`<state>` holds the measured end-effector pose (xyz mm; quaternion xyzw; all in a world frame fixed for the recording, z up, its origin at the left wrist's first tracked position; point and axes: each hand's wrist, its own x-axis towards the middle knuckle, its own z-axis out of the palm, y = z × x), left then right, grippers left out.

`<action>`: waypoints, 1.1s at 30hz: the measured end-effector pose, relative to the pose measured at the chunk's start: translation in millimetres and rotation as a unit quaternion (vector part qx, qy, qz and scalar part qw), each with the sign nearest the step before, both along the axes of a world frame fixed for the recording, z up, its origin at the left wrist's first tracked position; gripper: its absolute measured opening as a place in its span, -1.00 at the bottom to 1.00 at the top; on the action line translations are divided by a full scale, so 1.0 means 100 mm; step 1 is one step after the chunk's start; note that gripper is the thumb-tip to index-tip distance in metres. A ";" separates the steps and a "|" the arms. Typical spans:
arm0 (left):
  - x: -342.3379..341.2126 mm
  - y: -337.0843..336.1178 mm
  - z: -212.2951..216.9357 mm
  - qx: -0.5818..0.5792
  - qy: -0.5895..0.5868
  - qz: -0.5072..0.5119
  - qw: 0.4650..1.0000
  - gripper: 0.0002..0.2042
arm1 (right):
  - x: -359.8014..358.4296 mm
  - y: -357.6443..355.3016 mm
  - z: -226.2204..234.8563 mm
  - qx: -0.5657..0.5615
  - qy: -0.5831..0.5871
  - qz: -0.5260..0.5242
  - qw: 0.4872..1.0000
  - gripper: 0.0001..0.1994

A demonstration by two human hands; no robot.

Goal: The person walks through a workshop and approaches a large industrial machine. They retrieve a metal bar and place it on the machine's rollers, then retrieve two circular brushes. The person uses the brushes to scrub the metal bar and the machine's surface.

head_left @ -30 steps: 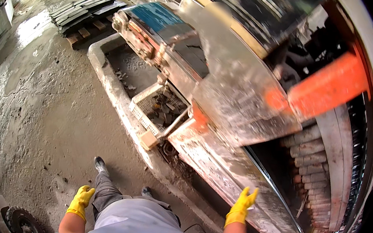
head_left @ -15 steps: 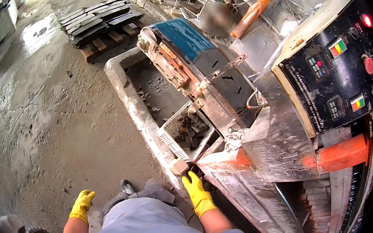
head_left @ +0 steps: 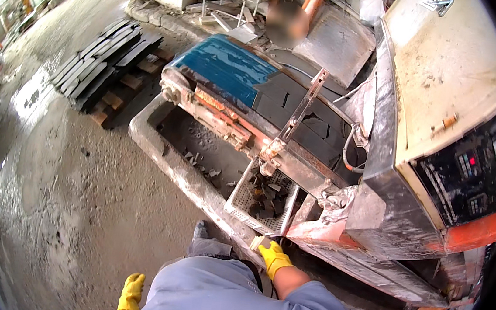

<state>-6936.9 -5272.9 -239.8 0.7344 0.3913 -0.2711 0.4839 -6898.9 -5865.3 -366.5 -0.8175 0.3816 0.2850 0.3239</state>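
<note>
My right grip (head_left: 275,258) has reached block (head_left: 257,242) just beside basket (head_left: 243,198); cannot tell if clenched. Left grip (head_left: 132,293) slack, well apart.

The left hand (head_left: 132,293), gloved in yellow, hangs low at the person's side, fingers loosely bent; the right hand (head_left: 275,258) (gloved likewise) is stretched forward and inward, its bare forearm (head_left: 291,280) slanting out from a blue-grey sleeve (head_left: 323,307)

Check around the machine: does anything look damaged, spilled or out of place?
Yes: the dark slabs on the blue belt show jagged, broken gaps. Scraps also lie loose in the trough beside the white basket, not inside with the other pieces.
</note>
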 end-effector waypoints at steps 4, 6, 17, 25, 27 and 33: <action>0.37 0.20 -0.10 0.003 0.092 -0.014 0.996 -0.53 | 0.91 -0.06 1.02 -0.063 -0.123 -0.117 0.984 -0.16; 0.48 0.62 -0.73 -0.018 0.074 -0.065 0.995 -0.54 | 1.61 -0.24 0.95 -0.035 -0.271 -0.163 0.948 -0.19; 3.87 0.17 -0.03 0.107 0.023 -0.350 0.930 -0.30 | 4.23 -0.72 1.69 -0.190 -0.403 -0.233 0.864 -0.29; 5.83 -0.92 -0.49 0.016 -0.204 -0.405 0.891 -0.31 | 4.45 -0.60 1.87 -0.168 -0.275 -0.342 0.883 -0.49; 6.30 -1.71 0.09 0.049 -0.316 -0.485 0.814 -0.34 | 4.53 -0.49 2.09 -0.203 -0.244 -0.330 0.889 -0.49; 7.13 -3.76 0.30 0.016 -0.586 -0.530 0.612 -0.28 | 4.60 -0.42 2.21 -0.204 -0.179 -0.349 0.897 -0.45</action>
